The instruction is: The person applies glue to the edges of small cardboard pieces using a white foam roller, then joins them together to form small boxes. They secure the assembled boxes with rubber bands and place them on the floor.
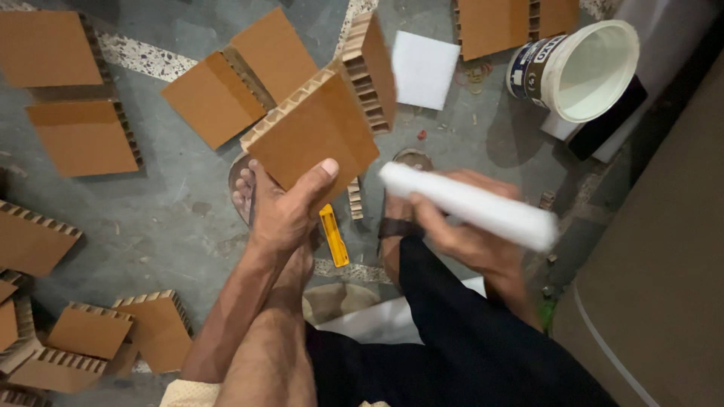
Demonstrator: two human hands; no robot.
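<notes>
Cardboard corner piece [324, 120] in left hand [283, 215].

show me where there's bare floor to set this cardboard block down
Bare grey floor lies left of the left hand, between the cardboard pieces above and those below. Crowded near the white bucket and around the feet.

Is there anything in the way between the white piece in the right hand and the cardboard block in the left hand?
Nothing visible. The left hand holds the cardboard block up, the right hand holds the white piece beside it, and only open air above the floor lies between them.
</notes>
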